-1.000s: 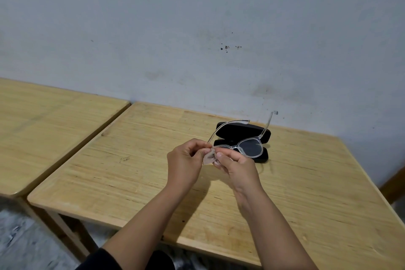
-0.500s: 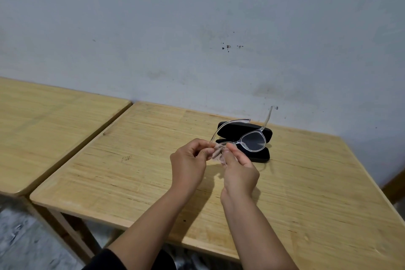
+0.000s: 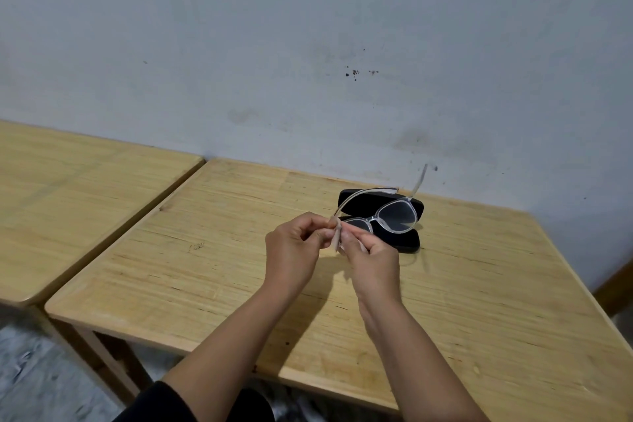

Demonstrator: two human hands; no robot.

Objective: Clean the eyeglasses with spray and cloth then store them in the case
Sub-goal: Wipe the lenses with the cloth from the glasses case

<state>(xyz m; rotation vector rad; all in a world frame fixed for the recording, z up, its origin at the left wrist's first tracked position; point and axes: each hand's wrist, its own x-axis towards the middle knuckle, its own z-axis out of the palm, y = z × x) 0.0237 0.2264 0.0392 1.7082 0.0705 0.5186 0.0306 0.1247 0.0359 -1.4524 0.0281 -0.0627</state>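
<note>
While above the open case [image 3: 380,221], eyeglasses [image 3: 394,214] in both hands.

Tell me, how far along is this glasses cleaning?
Midway. The black case already lies open on the table. In hand: the left hand and right hand pinch a small cloth against one lens of the clear eyeglasses. Left: the other lens, folding them, casing them. No spray bottle is visible.
</note>
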